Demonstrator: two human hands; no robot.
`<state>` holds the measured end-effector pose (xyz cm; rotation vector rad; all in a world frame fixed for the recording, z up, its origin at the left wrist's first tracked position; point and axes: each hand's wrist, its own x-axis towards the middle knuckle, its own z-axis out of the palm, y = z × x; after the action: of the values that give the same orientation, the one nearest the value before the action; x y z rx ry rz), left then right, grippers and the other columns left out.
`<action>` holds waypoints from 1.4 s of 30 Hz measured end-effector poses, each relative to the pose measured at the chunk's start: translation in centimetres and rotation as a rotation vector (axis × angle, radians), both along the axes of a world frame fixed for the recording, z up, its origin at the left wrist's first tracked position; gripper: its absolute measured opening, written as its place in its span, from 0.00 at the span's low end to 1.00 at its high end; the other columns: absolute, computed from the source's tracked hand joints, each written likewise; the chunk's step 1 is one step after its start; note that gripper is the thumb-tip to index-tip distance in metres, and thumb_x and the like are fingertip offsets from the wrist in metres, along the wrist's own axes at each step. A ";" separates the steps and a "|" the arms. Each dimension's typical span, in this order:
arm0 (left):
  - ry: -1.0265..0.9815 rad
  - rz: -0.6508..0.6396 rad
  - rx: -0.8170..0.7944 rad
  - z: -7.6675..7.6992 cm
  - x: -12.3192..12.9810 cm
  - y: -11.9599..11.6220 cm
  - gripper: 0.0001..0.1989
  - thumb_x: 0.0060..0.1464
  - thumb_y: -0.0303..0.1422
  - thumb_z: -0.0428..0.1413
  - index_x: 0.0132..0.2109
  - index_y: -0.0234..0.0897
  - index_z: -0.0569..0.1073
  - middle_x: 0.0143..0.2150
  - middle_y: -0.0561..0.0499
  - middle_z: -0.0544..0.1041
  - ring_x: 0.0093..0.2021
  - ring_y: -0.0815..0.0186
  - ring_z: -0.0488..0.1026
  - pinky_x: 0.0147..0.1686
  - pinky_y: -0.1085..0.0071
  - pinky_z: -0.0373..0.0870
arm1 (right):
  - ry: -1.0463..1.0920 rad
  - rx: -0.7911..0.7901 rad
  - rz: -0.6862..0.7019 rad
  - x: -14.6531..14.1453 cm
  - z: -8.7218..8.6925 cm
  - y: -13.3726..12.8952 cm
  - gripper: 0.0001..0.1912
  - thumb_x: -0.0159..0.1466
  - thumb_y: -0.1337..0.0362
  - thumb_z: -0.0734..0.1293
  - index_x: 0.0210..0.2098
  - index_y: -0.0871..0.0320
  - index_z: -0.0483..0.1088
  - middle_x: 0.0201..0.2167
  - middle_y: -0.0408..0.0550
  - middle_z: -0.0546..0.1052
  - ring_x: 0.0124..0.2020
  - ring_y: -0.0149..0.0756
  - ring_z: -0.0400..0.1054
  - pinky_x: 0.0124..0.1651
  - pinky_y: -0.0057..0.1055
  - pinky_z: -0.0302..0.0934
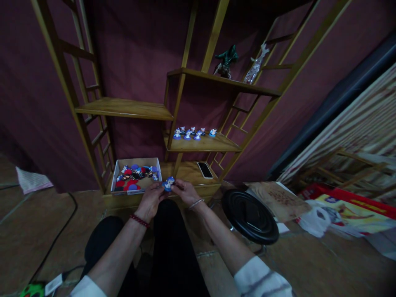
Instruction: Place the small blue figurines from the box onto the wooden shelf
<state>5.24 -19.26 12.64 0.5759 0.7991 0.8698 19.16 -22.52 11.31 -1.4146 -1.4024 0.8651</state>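
Note:
A small white and purple figurine on a blue base is held between my two hands, above my knees. My left hand closes on its left side, and my right hand pinches it from the right. Just beyond my left hand, a shallow cardboard box contains several more figurines with red, purple and black parts. Similar figurines stand upright in loose rows on the small middle shelf, several in all. The finer details of the held figurine are too small to make out.
A wooden display rack rises in front of me. On its upper shelf are a dark green statue and a clear, glassy ornament. A phone lies on the bottom board. To my right stand a round black stool and a plastic bag.

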 end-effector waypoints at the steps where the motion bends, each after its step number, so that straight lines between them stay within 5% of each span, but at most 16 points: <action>1: -0.007 -0.004 0.010 0.1 0.1 -0.1 0.04 0.45 0.19 0.53 0.29 0.30 0.69 0.26 0.50 0.74 0.28 0.70 0.73 0.36 0.68 0.72 | 0.007 0.001 -0.004 0.1 0.2 -0.1 0.15 0.53 0.56 0.64 0.34 0.60 0.69 0.31 0.43 0.74 0.34 0.32 0.66 0.41 0.31 0.60; 14: 0.029 -0.061 0.070 1.7 4.2 -0.2 0.06 0.47 0.18 0.51 0.28 0.30 0.69 0.27 0.50 0.74 0.28 0.71 0.71 0.35 0.70 0.71 | 0.254 0.083 -0.091 3.1 1.1 0.0 0.16 0.48 0.55 0.69 0.32 0.59 0.71 0.31 0.43 0.75 0.34 0.32 0.67 0.44 0.34 0.60; 30: -0.014 -0.369 0.282 6.3 15.0 0.3 0.03 0.44 0.20 0.53 0.28 0.29 0.70 0.26 0.48 0.74 0.25 0.72 0.71 0.31 0.74 0.68 | 0.235 0.143 -0.384 14.5 5.5 -1.9 0.18 0.45 0.56 0.70 0.33 0.60 0.71 0.30 0.45 0.76 0.31 0.32 0.68 0.41 0.32 0.61; 42: -0.095 -0.194 0.248 10.0 21.3 2.4 0.12 0.41 0.12 0.48 0.25 0.30 0.69 0.25 0.49 0.73 0.28 0.72 0.71 0.45 0.66 0.67 | 0.292 0.174 -0.456 20.1 9.3 1.9 0.19 0.40 0.57 0.72 0.30 0.59 0.71 0.27 0.44 0.76 0.29 0.31 0.68 0.35 0.28 0.63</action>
<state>26.52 -16.81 22.64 0.8107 0.5425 0.8159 39.22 -20.63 20.57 -1.3377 -0.8646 0.6054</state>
